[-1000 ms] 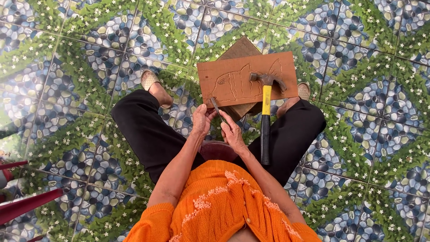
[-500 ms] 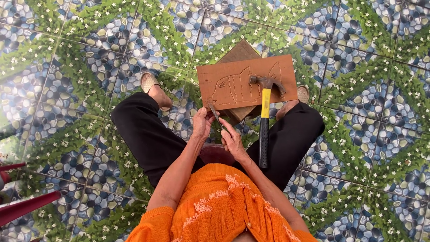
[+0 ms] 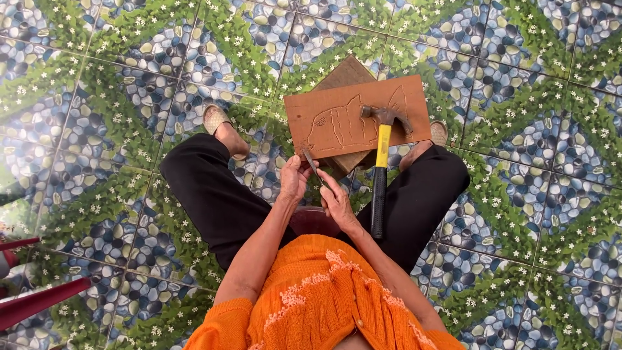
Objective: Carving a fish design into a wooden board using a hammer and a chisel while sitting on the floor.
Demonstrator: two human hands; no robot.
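Gripping: my left hand (image 3: 295,178) and right hand (image 3: 337,201) both clenched on the thin chisel (image 3: 314,165).
Board: carved wooden board (image 3: 337,116), hammer (image 3: 381,162) lying over its near edge.

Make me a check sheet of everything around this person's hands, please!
Surface: patterned floor tiles, pebbles and leaves.
Job's things: wooden board with a carved fish outline, atop another wood piece; thin metal tool held between both hands.
Clutter: hammer, head on the board, handle leaning over the right leg.
Grips: left hand and right hand both closed on the thin tool.
Cables: nothing seen.
Surroundings: red bars at the left edge; sandals on feet.
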